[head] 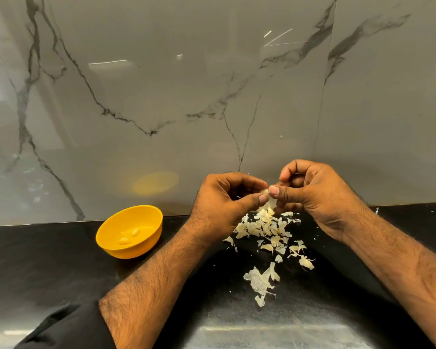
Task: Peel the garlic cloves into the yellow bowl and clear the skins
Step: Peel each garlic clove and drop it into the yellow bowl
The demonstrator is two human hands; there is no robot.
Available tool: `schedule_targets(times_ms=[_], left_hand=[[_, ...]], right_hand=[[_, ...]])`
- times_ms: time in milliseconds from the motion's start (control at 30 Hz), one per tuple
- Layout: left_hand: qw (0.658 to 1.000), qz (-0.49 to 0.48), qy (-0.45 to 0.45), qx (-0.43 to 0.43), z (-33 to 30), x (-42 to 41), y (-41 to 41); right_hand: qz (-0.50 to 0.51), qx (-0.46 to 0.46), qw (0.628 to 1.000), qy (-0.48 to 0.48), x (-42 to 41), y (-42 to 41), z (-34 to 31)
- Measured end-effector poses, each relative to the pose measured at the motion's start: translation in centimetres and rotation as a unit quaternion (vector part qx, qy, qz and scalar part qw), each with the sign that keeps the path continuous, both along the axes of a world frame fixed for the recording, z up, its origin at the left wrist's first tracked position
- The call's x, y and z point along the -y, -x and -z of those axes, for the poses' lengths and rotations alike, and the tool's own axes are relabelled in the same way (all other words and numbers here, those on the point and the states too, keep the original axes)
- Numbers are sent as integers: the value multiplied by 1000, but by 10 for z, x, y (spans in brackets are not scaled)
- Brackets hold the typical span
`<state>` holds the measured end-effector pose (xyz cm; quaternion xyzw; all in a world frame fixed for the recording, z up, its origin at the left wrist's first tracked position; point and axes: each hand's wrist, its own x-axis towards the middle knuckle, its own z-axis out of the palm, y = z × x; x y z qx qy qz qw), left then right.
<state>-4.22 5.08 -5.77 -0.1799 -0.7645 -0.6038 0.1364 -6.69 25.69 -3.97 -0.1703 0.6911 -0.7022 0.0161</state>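
My left hand (224, 201) and my right hand (317, 195) meet above the black counter, both pinching one pale garlic clove (265, 192) between thumbs and fingertips; most of the clove is hidden by the fingers. Directly below them lies a loose pile of garlic skins (267, 226), with more scraps trailing toward me, including a large papery piece (259, 280). The yellow bowl (106, 238) stands to the left of my left forearm and holds two peeled cloves (129, 235).
The black counter (48, 268) runs up to a grey marble-patterned wall (161, 96) right behind my hands. A few tiny skin flakes (377, 210) lie at the wall's foot on the right.
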Motion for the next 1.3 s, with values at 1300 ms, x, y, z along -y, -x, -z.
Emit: schedule_targets(times_ms=[1300], left_hand=[[998, -60, -22, -7, 4, -2, 2]], right_hand=[[78, -286, 883, -363, 1, 0, 3]])
